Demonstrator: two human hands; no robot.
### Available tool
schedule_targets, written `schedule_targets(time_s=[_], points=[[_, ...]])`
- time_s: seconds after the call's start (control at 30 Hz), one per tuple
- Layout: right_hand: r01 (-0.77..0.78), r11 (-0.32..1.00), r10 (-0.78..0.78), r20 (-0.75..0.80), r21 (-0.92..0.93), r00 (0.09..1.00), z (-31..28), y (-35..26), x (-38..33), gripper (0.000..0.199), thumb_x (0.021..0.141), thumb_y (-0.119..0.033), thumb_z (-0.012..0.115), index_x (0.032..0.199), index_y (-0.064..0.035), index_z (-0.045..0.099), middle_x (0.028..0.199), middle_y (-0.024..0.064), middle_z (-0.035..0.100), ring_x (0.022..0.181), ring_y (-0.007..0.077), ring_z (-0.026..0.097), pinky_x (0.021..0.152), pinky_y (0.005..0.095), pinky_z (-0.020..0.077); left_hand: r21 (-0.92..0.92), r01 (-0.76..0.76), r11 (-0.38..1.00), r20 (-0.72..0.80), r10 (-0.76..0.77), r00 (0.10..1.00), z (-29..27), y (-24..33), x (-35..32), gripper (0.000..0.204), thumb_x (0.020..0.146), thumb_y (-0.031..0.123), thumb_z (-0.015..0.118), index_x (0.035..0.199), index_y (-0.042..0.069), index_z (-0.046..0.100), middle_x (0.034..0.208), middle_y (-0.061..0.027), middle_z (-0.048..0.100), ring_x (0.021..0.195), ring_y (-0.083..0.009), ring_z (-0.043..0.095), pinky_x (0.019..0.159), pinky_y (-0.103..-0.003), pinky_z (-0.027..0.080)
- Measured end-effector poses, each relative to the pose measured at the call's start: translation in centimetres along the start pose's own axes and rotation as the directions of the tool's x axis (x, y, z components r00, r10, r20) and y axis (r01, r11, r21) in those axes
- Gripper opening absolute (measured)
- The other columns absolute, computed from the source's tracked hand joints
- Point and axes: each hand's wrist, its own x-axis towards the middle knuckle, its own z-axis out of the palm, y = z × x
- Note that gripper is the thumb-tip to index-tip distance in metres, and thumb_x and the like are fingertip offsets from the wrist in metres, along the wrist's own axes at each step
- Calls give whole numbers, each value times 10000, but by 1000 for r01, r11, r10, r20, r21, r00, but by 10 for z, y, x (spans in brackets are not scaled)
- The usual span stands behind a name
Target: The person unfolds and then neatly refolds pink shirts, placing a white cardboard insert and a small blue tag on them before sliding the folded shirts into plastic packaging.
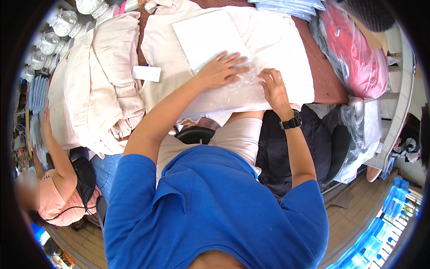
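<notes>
A clear plastic bag (210, 96) with a flat white sheet (210, 38) in its upper part lies on cream folded cloth (286, 58) in front of me. My left hand (223, 71) rests on the bag at the sheet's lower edge, fingers spread and flat. At the bag's right edge, my right hand (275, 88) has its fingers bent and the thumb drawn in, with the fingertips pinching the thin film. A black watch (291, 120) is on my right wrist. To the left lies a small white tag (146, 73).
A heap of cream cloth (96, 76) covers the left of the brown table (330, 85). Blue packs (291, 5) and red plastic-wrapped goods (354, 54) lie at the far right. Another person (60, 193) works on the left. Blue water bottles (371, 240) stand lower right.
</notes>
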Motion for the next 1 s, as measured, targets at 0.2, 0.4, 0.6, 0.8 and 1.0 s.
schedule_targets(time_s=[0.2,0.4,0.6,0.8,1.0], points=[[206,975,-199,81,-84,977,20,4,22,249,796,-2,619,1027,-58,694,1175,68,626,1143,291,542,942,410,457,48,0,999,56,-3,998,3,-4,3,502,1028,482,413,1512,350,399,1629,40,277,1506,-218,233,1238,-484,157],[212,977,-203,176,-30,963,22,15,20,228,754,24,604,960,-28,685,1000,85,642,1051,278,585,921,370,471,13,-30,999,-8,30,1000,0,-3,1,507,1022,499,419,1507,350,409,1619,30,299,1503,-214,241,1238,-480,159],[236,972,-236,33,-11,971,10,8,-4,224,732,97,642,930,-5,670,909,116,616,925,299,609,829,396,496,28,-37,999,10,36,999,-2,-2,0,497,1021,485,438,1501,361,415,1618,33,302,1504,-211,240,1238,-478,164],[133,987,-124,97,-91,987,-6,-17,-48,280,709,62,664,977,-20,683,939,110,612,919,296,614,786,395,504,1,-2,1000,18,2,1000,-3,-1,0,488,1027,465,428,1502,351,417,1623,45,292,1508,-214,230,1239,-480,160],[-97,995,94,145,9,985,-7,-51,-84,154,839,-65,733,983,-47,683,878,101,605,803,297,608,648,365,502,-370,75,926,-79,-112,991,-1,-11,5,412,936,324,640,1336,230,603,1481,-17,492,1415,-241,385,1176,-429,309]])
